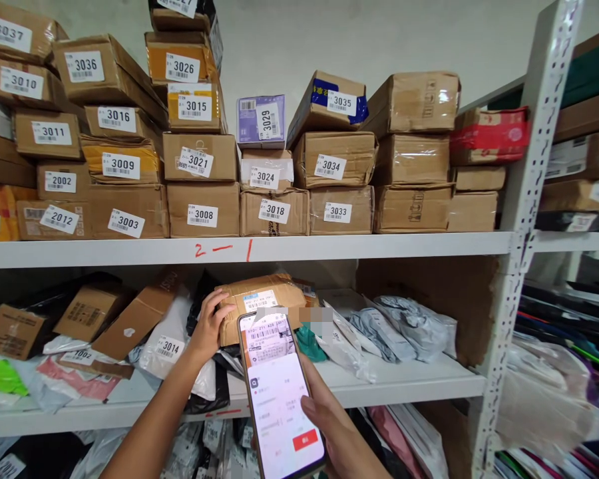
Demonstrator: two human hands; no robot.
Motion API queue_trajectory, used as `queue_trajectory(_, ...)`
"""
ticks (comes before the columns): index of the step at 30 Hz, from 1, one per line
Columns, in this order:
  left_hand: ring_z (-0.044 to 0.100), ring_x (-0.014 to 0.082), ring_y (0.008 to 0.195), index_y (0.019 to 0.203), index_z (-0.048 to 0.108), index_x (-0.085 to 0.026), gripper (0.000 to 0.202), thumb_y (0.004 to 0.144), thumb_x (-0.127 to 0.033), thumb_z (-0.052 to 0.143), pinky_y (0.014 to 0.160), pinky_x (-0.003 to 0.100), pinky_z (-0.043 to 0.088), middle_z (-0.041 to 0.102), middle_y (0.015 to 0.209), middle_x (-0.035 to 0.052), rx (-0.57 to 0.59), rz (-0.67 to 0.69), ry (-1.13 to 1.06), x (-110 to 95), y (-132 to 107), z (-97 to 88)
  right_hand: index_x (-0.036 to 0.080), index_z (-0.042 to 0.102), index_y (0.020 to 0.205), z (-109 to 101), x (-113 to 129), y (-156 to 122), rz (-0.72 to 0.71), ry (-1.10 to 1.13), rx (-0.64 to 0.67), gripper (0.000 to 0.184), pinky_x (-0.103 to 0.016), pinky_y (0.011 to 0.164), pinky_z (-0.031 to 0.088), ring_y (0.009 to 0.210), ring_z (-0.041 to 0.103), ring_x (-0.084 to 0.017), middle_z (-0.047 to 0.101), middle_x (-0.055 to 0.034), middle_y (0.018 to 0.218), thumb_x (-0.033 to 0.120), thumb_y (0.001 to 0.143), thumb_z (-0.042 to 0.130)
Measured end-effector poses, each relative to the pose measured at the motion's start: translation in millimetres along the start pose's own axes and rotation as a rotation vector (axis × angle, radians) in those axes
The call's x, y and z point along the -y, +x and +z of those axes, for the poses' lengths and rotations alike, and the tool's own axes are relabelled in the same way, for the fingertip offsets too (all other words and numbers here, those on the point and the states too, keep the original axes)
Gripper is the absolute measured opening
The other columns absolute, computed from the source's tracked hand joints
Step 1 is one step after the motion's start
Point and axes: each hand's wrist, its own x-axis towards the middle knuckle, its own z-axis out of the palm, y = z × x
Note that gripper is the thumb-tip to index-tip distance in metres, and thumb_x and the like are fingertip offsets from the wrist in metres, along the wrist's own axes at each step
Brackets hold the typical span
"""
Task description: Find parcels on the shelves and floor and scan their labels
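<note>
A creased, brown cardboard parcel (279, 293) with a white printed label (260, 301) is at the white metal shelf (404, 391); whether it rests there is unclear. The left hand's (209, 327) grip grasps its left end. The right hand's (324, 407) grip wraps a dark-edged, lit smartphone (279, 399), hiding the parcel's lower front. The label's small print is unreadable.

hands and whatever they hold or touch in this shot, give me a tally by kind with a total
Hands: 2 (left hand, right hand)
Phone: 1, held by the right hand
Cardboard parcel: 1, at the left hand's fingers
Total: 4
</note>
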Motion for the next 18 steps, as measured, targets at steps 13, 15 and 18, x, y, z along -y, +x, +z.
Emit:
queue_trajectory(13, 0.036, 0.0313, 0.136, 0.128, 0.044, -0.025, 0.05, 0.084, -0.013, 0.065, 0.11, 0.056, 0.038, 0.041, 0.135, 0.0129, 0.003, 0.014, -0.052, 5.3, -1.3, -0.8, 0.031, 0.006, 0.154, -15.7, -14.4, -14.0, -0.098, -0.02, 0.188, 0.108, -0.025, 0.056, 0.056, 0.086, 0.069, -0.023, 0.068, -0.0083, 0.114, 0.017, 0.071, 0.073)
queue_trajectory(15, 0.035, 0.0321, 0.136, 0.129, 0.044, -0.026, 0.054, 0.082, -0.015, 0.068, 0.11, 0.057, 0.038, 0.041, 0.135, 0.0131, 0.002, 0.021, -0.069, 6.5, -0.8, -0.4, 0.033, -0.003, 0.154, -18.4, -18.7, -13.5, -0.126, -0.024, 0.198, 0.11, -0.026, 0.056, 0.058, 0.082, 0.07, -0.022, 0.069, -0.008, 0.111, 0.019, 0.075, 0.073)
queue_trajectory(18, 0.035, 0.0333, 0.136, 0.13, 0.044, -0.025, 0.059, 0.079, -0.015, 0.071, 0.11, 0.059, 0.036, 0.04, 0.136, 0.014, 0.002, 0.03, -0.087, 7.3, -0.1, 0.7, 0.032, -0.01, 0.152, -22.9, -23.4, -12.3, -0.141, -0.039, 0.2, 0.11, -0.026, 0.055, 0.058, 0.082, 0.071, -0.022, 0.069, -0.0085, 0.108, 0.022, 0.08, 0.072)
